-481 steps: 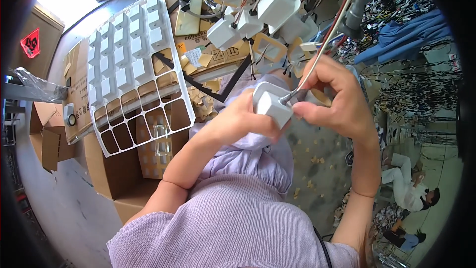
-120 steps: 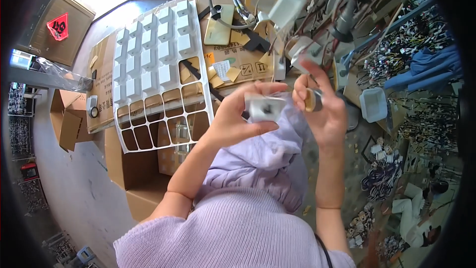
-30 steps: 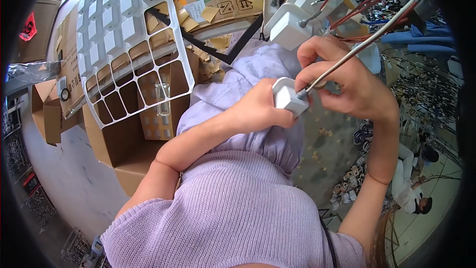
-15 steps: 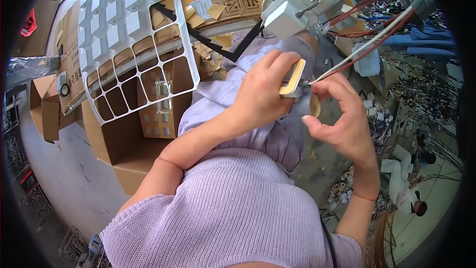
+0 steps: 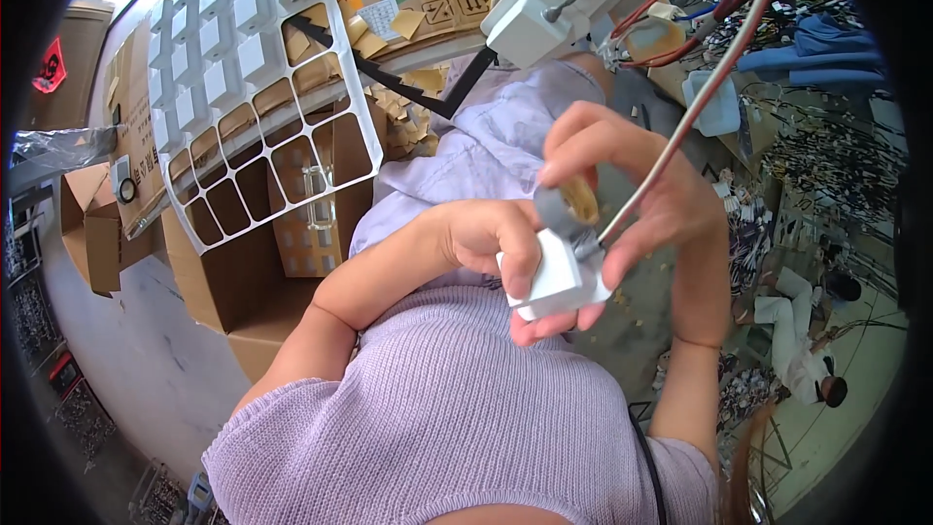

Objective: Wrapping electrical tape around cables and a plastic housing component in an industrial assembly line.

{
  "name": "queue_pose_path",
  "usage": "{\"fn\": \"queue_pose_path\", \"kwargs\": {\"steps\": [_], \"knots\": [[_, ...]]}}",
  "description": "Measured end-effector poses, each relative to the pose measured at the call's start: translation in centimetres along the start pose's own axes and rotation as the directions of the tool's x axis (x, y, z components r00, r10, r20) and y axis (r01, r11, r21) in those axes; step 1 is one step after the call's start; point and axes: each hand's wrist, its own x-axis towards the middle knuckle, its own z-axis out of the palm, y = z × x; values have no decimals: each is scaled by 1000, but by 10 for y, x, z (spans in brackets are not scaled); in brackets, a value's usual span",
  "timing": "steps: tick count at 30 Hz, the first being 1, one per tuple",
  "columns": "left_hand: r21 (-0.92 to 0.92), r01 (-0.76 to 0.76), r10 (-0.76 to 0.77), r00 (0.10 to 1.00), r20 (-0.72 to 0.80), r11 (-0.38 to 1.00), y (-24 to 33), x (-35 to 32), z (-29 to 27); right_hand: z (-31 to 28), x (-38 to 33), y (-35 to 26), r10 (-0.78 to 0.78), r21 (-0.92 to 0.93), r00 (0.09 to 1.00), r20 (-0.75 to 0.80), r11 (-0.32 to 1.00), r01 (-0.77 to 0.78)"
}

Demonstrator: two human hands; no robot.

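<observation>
My left hand (image 5: 501,248) grips a white plastic box-shaped housing (image 5: 556,277), its thumb across the top and fingertips showing beneath. A grey cable with a reddish wire beside it (image 5: 671,143) runs from the housing's end toward the upper right. Against that cable end sits a small roll of grey tape (image 5: 556,211) with a yellowish-brown core. My right hand (image 5: 646,180) curls around the cable and the roll. Its fingertips meet the roll's upper edge, and its thumb is near the cable end of the housing. Some of its fingers are hidden.
A white grid tray (image 5: 374,141) holding white housings lies on a cardboard-topped table at left. Similar housings (image 5: 530,24) with wires hang ahead. An open carton (image 5: 209,277) stands below the tray. Wire bundles (image 5: 826,175) and a seated person (image 5: 802,340) are at right.
The housing has turned over, from its yellowish open face to its white back, and come nearer to me. My right hand has moved from below the tape roll to above it.
</observation>
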Motion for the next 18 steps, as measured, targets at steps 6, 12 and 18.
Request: {"fn": "queue_pose_path", "kwargs": {"steps": [6, 12, 18], "knots": [[-247, 51, 13, 968, 251, 968, -21, 14, -10, 5, 37, 17, -234, 163, 957, 170, 965, 207], [-184, 140, -93, 966, 241, 973, -16, 10, -9, -10, 27, 15, -183, 81, 961, 205, 982, 170], [8, -166, 166, 984, -59, 986, -3, -5, -20, -24, -13, 3, 77, -270, 997, 16, 960, -70]]}}
